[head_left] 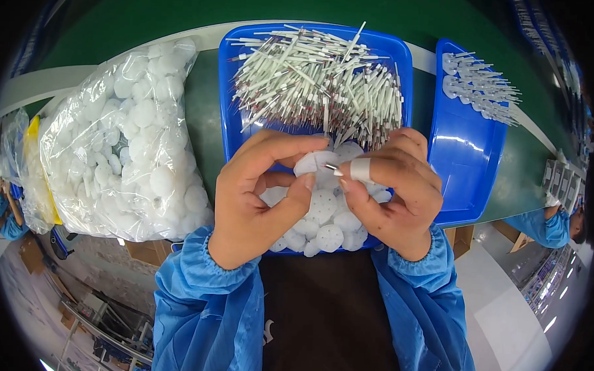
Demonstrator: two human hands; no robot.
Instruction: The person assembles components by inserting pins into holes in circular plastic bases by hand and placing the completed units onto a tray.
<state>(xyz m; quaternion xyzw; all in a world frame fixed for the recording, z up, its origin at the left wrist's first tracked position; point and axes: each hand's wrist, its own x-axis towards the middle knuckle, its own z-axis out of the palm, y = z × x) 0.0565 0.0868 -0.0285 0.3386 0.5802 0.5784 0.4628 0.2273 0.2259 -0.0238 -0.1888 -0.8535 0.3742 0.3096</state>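
Between thumb and fingers, my left hand [261,187] pinches a round white plastic disc [309,162]. My right hand [398,189], with white tape around one finger, holds a thin stick whose metal tip [331,166] meets the disc or lies just in front of it; most of the stick is hidden by the fingers. Beneath both hands lies a heap of white discs with small holes [322,206], in the near part of a blue tray [225,111]. A thick pile of thin pale sticks [314,75], some with dark reddish ends, fills the tray's far part.
A large clear bag of white discs [135,147] stands to the left. On the right, a second blue tray [464,165] holds several discs with sticks attached [477,84] at its far end. The trays rest on a green table [205,94]. Other people in blue sleeves [544,227] appear at both sides.
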